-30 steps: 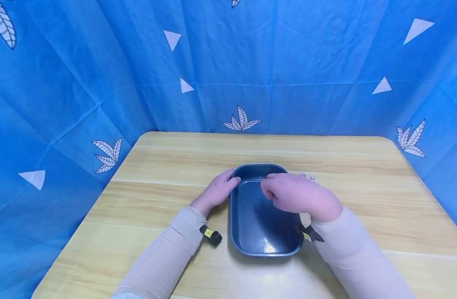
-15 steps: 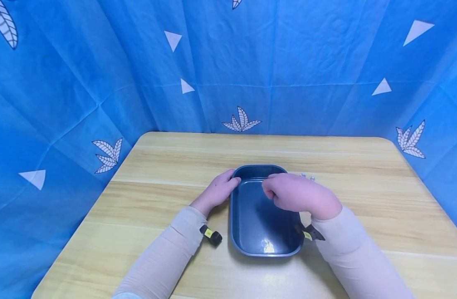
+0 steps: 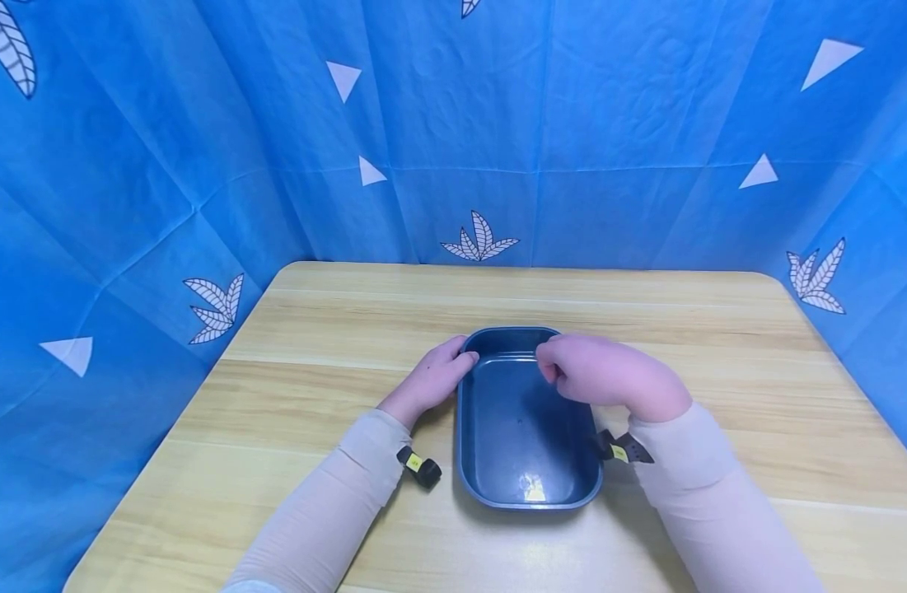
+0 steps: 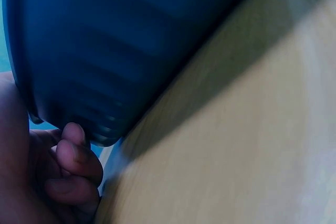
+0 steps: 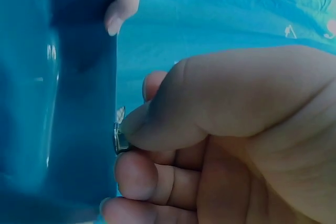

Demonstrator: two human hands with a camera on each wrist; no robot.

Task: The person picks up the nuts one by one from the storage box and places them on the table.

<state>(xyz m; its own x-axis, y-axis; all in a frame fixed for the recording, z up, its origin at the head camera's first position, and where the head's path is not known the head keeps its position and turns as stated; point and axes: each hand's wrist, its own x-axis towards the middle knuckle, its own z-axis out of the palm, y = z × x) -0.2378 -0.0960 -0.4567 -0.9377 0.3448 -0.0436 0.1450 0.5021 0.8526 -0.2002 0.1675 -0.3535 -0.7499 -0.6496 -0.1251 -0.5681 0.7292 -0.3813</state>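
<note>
A deep, dark blue-grey rectangular tray stands on the wooden table. My left hand grips its far left corner, thumb over the rim and fingers outside. In the left wrist view, curled fingers lie against the tray's ribbed outer wall. Over the far right part of the tray is my right hand, bent at the wrist with fingers pointing down. Between its thumb and fingers it pinches a small shiny, glassy piece, mostly covered by the fingertips; its exact kind I cannot tell.
The light wooden table surrounds the tray and ends at a blue patterned curtain behind. Black wrist straps with yellow labels hang at both cuffs, the right strap overlapping the tray's right edge in the head view.
My right hand has shifted slightly right and away from me, toward the tray's far right corner. It now hides the small clear pieces seen beyond it earlier. My left hand and the tray stay put.
</note>
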